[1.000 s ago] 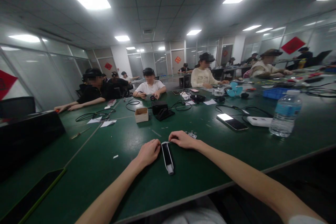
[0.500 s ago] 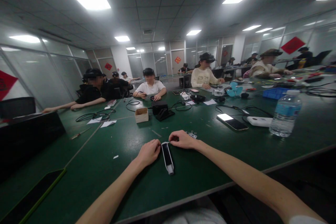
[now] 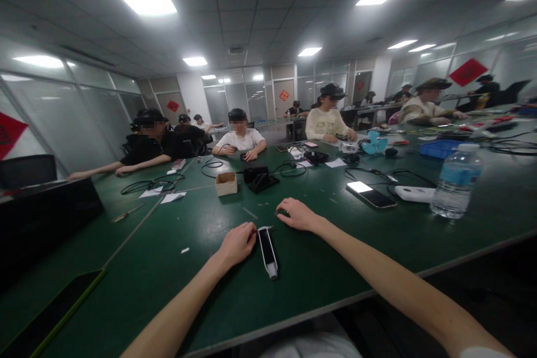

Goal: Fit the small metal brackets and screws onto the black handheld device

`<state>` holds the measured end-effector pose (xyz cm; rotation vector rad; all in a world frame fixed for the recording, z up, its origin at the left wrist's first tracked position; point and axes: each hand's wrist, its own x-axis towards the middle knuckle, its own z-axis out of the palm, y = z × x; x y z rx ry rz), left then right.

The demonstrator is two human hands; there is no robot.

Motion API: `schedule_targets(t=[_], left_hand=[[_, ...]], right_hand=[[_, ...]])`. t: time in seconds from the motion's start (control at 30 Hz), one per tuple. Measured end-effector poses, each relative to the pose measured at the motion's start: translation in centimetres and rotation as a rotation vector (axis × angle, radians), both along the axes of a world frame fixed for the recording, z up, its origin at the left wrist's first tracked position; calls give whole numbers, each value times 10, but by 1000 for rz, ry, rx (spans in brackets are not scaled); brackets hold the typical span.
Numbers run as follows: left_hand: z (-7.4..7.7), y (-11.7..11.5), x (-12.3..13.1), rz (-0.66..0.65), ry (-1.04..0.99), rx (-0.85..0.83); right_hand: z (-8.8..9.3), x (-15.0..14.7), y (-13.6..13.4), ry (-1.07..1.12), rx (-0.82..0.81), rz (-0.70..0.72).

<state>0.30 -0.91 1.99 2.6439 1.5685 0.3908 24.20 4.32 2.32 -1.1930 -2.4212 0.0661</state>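
A slim white-edged device [image 3: 268, 251] with a long dark face lies on the green table, its narrow end toward me. My left hand [image 3: 238, 244] rests at its upper left corner, fingers curled and fingertips against the edge. A thin small piece [image 3: 269, 227] sticks out to the right from the device's far end. Just beyond that end is my right hand [image 3: 298, 215], apart from the device, thumb and fingers bent together. Whatever its fingertips pinch is too small to make out.
An open cardboard box [image 3: 226, 184] and a black stand [image 3: 258, 177] are ahead. To the right are a lit phone [image 3: 371, 194], a white power bank-like block [image 3: 415, 194] and a water bottle [image 3: 457, 182]. A green-edged tablet [image 3: 54, 310] lies left. Several people sit around.
My right hand has left the device's far end and moved a little away and to the right, now covering the small metal pieces there. My left hand and the device stay put.
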Motion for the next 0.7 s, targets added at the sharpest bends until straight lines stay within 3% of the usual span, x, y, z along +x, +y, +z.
schedule_targets(t=[0.13,0.33,0.7], left_hand=[[1,-1,1,16,2,-19],[0,-1,0,7,1,-15],[-2,0,-1,-19,-3,14]], right_hand=[[-4,16,11,-131,-61,-151],[-5,21,15,-97,-145,-145],[0,15,10,-116,-141,-193]])
